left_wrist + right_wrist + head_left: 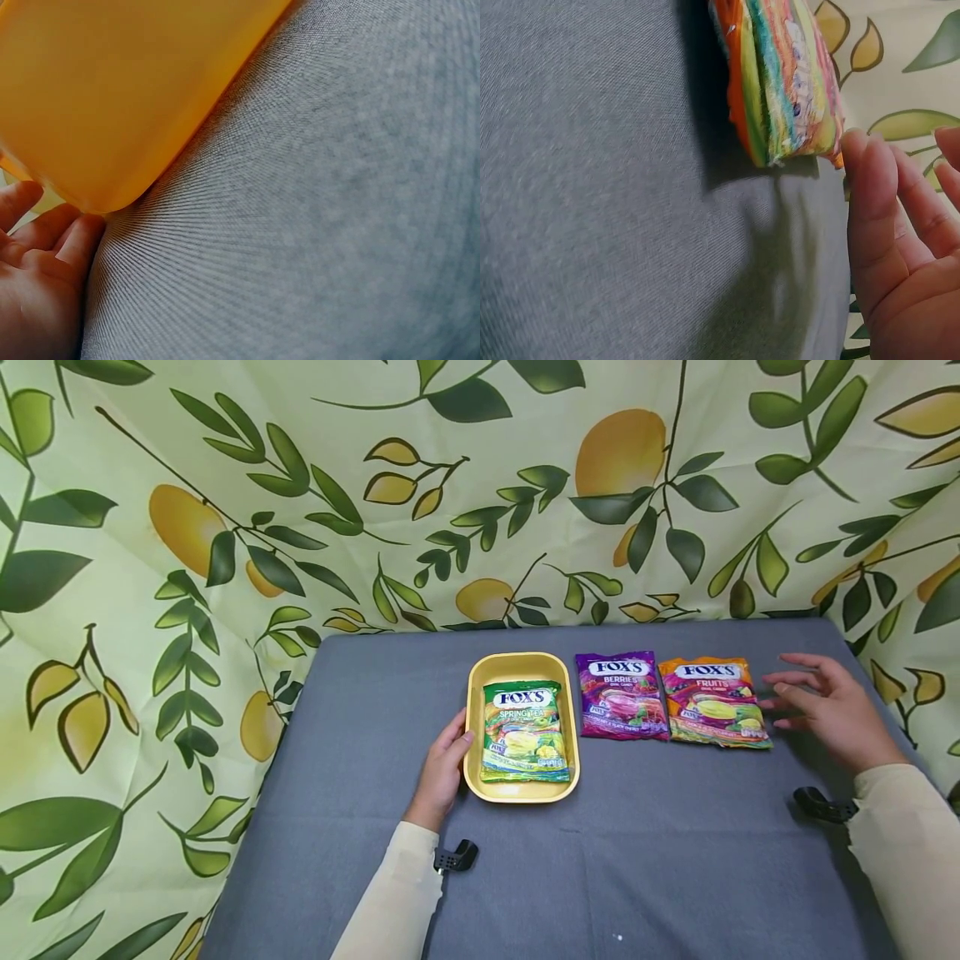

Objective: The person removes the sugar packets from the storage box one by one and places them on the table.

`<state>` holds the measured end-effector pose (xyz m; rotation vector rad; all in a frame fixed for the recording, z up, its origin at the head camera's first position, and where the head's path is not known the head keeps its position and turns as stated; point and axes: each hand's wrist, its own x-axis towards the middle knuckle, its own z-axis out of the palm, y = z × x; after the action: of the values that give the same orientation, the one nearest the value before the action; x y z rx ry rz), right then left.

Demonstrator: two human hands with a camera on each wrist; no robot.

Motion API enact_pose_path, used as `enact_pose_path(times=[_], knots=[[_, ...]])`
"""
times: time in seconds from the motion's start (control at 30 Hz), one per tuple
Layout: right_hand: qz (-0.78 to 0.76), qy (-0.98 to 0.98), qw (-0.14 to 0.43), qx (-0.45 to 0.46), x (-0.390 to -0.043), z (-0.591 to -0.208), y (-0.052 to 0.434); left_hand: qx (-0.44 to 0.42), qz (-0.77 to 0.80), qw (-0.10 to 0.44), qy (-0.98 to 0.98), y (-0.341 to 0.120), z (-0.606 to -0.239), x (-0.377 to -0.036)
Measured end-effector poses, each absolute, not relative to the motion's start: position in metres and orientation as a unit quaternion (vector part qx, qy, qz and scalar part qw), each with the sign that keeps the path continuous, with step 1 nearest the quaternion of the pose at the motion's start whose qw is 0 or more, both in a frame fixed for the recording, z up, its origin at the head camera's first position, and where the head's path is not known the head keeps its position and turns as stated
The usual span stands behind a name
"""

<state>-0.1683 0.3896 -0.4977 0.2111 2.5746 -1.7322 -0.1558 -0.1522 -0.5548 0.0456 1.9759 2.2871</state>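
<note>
A yellow tray [476,789] sits on the table with a green candy bag [524,735] inside, labelled Fox's Spring Tea. My left hand [442,768] holds the tray at its left side, thumb at the rim and fingers against the outer wall. The left wrist view shows those fingers [75,229] at the tray's wall [142,90]. To the right, a purple Berries candy bag [622,697] lies beside an orange Fruits candy bag [714,702]. My right hand [832,710] hovers just right of the orange bag, fingers spread and holding nothing.
A grey cloth [600,877] covers the table. Behind and beside it hangs a leaf-and-fruit patterned fabric [480,527], meeting the table's back edge. Black straps with small devices [456,857] are on both wrists.
</note>
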Motion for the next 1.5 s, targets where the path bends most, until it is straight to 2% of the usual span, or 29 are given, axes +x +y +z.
enact_pose_path(times=[0.77,1.5], knots=[[-0.575,0.816,0.059,0.006,-0.177,-0.492,0.325,0.019,0.76,0.063,0.646,-0.151,-0.555,-0.156],[-0.604,0.788,0.079,-0.091,-0.173,-0.468,0.233,0.012,0.761,0.059,0.646,-0.153,-0.556,-0.156]])
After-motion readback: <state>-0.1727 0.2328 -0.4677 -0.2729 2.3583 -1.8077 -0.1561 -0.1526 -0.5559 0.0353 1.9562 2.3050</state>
